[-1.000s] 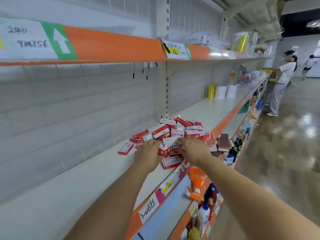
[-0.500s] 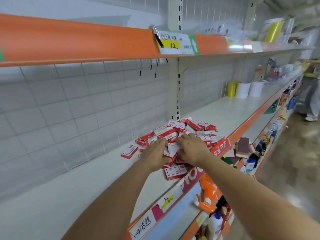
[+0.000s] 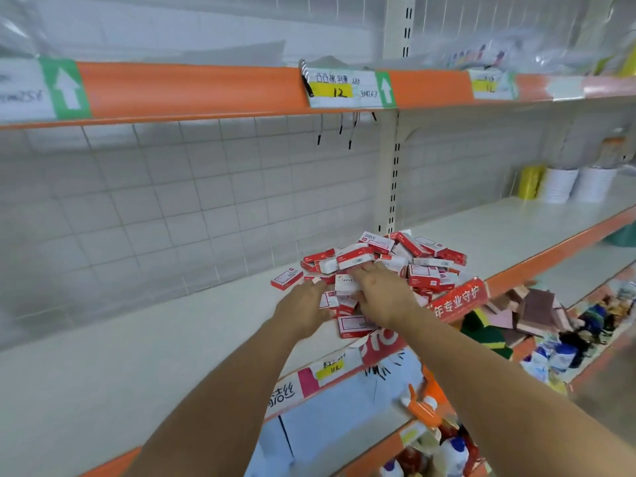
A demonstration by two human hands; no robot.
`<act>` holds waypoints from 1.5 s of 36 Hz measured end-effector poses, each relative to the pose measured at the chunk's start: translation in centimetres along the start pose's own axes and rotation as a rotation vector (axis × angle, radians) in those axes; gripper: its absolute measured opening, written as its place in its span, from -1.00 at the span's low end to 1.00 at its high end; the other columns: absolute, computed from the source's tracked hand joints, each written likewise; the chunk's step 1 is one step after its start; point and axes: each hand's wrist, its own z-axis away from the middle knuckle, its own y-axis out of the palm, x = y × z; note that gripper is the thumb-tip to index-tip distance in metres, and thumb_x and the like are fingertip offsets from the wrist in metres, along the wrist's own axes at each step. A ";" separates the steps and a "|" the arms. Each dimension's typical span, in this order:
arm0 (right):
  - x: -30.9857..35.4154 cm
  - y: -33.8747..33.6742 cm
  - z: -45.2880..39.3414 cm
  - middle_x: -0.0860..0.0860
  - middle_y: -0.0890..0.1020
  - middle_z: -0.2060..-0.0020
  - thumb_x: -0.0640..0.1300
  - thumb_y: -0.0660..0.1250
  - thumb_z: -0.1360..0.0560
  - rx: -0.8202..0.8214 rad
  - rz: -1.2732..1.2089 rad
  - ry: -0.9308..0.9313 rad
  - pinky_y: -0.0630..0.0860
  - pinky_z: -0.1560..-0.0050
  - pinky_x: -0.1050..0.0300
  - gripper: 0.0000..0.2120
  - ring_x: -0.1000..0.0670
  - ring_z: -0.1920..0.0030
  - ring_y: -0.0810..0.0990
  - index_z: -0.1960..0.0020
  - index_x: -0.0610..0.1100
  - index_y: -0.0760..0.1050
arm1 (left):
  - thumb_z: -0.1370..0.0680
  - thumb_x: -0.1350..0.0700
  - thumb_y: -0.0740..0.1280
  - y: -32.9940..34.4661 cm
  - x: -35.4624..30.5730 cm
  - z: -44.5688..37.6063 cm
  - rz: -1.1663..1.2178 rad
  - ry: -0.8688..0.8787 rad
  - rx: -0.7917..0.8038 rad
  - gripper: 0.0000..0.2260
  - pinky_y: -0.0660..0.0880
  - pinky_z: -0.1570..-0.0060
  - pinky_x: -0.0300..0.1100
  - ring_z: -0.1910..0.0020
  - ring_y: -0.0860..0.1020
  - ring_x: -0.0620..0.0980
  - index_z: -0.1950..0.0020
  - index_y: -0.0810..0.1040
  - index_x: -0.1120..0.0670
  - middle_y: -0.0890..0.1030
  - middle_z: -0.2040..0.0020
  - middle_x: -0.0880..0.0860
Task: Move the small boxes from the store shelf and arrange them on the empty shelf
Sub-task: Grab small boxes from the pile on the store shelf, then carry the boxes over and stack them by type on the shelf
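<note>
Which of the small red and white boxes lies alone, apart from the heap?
The single box at the far left of the pile, lying flat on the white shelf, just beyond the left hand.

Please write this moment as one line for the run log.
stage: gathering | left hand: on pile of small boxes | right hand: on pile | shelf: boxes unarranged

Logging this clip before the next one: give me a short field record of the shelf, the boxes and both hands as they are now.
setting: store shelf, white deck, orange front edge
boxes: loose heap of small red and white boxes, not arranged
stray box: one box lies apart, left of the heap
left hand: at the heap's near left edge, grip not visible
right hand: reaching into the heap, fingers on boxes
background: white and yellow tubs further along
</note>
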 end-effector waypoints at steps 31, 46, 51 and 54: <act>30.4 2.4 7.9 -0.05 0.50 -0.23 -0.19 0.22 -0.54 0.145 -0.209 -0.634 0.43 -0.09 0.05 -0.65 -0.09 -0.28 0.38 -0.33 -0.12 0.39 | -0.54 0.10 0.35 -7.7 13.3 34.3 -0.101 -0.760 -0.282 -0.70 0.44 -0.05 -0.06 -0.11 0.49 0.14 -0.25 0.44 0.10 0.51 -0.12 0.13; 50.9 1.7 19.2 -0.09 0.50 -0.23 -0.24 0.21 -0.50 0.187 -0.301 -0.898 0.45 -0.12 0.05 -0.60 -0.11 -0.25 0.41 -0.34 -0.10 0.41 | -0.54 0.10 0.35 -11.7 18.7 57.8 -0.178 -1.016 -0.337 -0.56 0.46 -0.17 -0.03 -0.22 0.46 0.09 -0.41 0.37 -0.02 0.47 -0.24 0.08; 56.8 1.7 22.3 -0.09 0.53 -0.18 -0.21 0.24 -0.51 0.217 -0.352 -0.968 0.47 -0.11 0.00 -0.68 -0.11 -0.24 0.44 -0.26 -0.12 0.46 | -0.54 0.12 0.36 -12.3 20.7 63.9 -0.169 -1.101 -0.363 -0.58 0.46 -0.19 -0.03 -0.20 0.47 0.07 -0.39 0.40 -0.01 0.49 -0.23 0.06; 60.1 2.0 23.2 -0.06 0.53 -0.14 -0.21 0.25 -0.50 0.230 -0.360 -1.008 0.46 -0.06 0.03 -0.71 -0.09 -0.22 0.44 -0.21 -0.10 0.47 | -0.54 0.11 0.36 -12.7 22.0 66.8 -0.161 -1.145 -0.384 -0.63 0.48 -0.15 -0.03 -0.15 0.48 0.06 -0.33 0.42 -0.01 0.50 -0.19 0.06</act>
